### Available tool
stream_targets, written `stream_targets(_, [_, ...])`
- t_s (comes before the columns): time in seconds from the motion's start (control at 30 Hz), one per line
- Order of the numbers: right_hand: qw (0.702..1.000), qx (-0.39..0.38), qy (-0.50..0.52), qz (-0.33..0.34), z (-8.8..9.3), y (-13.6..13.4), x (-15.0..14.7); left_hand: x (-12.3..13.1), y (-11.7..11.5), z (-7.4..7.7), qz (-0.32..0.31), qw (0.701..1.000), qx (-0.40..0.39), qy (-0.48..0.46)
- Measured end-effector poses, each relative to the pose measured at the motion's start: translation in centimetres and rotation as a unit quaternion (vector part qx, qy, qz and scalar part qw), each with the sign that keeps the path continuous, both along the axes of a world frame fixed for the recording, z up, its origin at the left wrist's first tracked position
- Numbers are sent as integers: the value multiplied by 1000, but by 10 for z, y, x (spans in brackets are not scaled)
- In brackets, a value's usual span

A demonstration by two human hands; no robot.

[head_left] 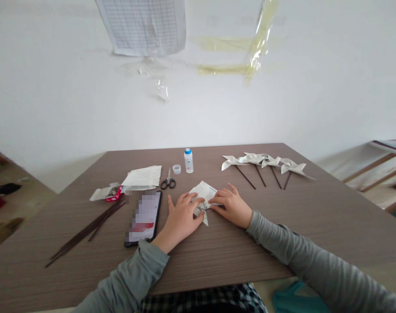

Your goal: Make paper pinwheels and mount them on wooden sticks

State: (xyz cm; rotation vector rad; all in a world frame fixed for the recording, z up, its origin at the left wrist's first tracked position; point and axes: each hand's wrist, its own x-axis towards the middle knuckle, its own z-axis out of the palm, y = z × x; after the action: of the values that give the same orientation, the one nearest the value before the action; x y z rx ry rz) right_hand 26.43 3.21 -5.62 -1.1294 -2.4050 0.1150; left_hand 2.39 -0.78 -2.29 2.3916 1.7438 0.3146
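A piece of printed paper [202,190] with cut or folded flaps lies on the table in front of me. My left hand [184,214] rests on its left side, thumb and fingers bent round a lower flap. From the right, my right hand [231,205] pinches the paper's right part near its middle, the fingertips pressed together. Several paper pinwheels [293,166] on dark sticks [246,177] lie at the back right of the table. A phone [145,217] with a lit, partly pixelated screen lies left of my left hand.
On the brown table [282,243] are a white bottle [188,161] with blue cap, a small clear cup [176,169], scissors [168,180], a paper stack [141,178], a red box [114,193] of small pieces and dark sticks [83,230]. A wall [201,117] rises behind.
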Motion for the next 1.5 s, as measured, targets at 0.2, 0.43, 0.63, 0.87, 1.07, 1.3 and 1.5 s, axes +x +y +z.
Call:
stream_targets(0.2, [1000, 1, 0, -1, 2, 0, 0, -1, 0, -1, -3, 1000, -4, -3])
stream_targets(0.43, [1000, -18, -7, -14, 5, -1, -1, -2, -1, 1, -5, 1000, -13, 20])
stream_targets(0.63, [1000, -11, -2, -12, 6, -1, -1, -2, -1, 1, -8, 1000, -6, 25])
stream_targets(0.87, [1000, -15, 4, -8, 5, -1, 0, -1, -3, 2, -6, 1000, -8, 29])
stream_targets(1.07, [1000, -9, 12, -5, 4, -1, 0, -1, -2, 2, -11, 1000, -3, 25])
stream_targets(1.3, [999, -47, 15, -5, 4, 0, 1, 1, -2, 3, -2, 1000, -14, 21])
stream_targets(1.5, [1000, -21, 11, -11, 3, 0, 1, 2, 1, 3, 7, 1000, -7, 13])
